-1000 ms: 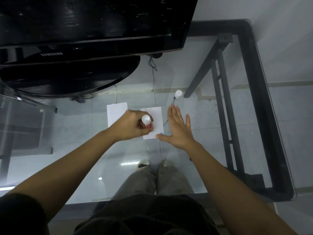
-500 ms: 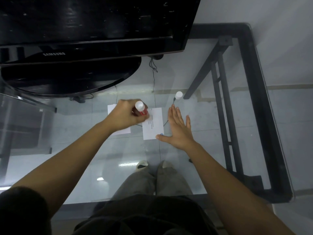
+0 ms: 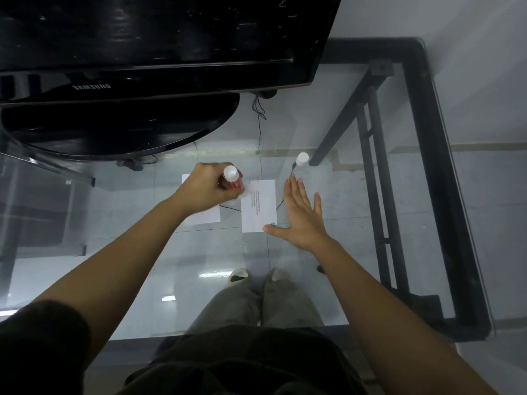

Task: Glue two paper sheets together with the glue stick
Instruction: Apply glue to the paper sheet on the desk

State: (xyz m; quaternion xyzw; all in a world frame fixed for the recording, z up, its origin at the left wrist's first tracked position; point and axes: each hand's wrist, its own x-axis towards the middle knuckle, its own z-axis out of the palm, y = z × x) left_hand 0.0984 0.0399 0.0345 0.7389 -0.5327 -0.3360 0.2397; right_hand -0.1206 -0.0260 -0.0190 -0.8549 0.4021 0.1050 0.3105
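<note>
On the glass desk [image 3: 119, 252] the plain sheet [image 3: 203, 216] lies furthest left, half hidden under the left hand [image 3: 209, 188], which is closed round the glue stick [image 3: 232, 178], its white end up and its red body tilted down toward the top left corner of the printed sheet [image 3: 259, 206]. That sheet lies just right of the plain one, apart from it, its long axis running away from the person; the left hand is the nearer to both sheets. To its right the right hand [image 3: 302, 216] lies open and flat, thumb tip on the sheet's near right corner, pinning it. Beyond the fingers stands the white cap [image 3: 302, 159]. Against a second ago, the glue stick has travelled from the sheet's near part up to its far left corner, uncovering the printed lines, while the right hand has not shifted; the coating seems partly done
</note>
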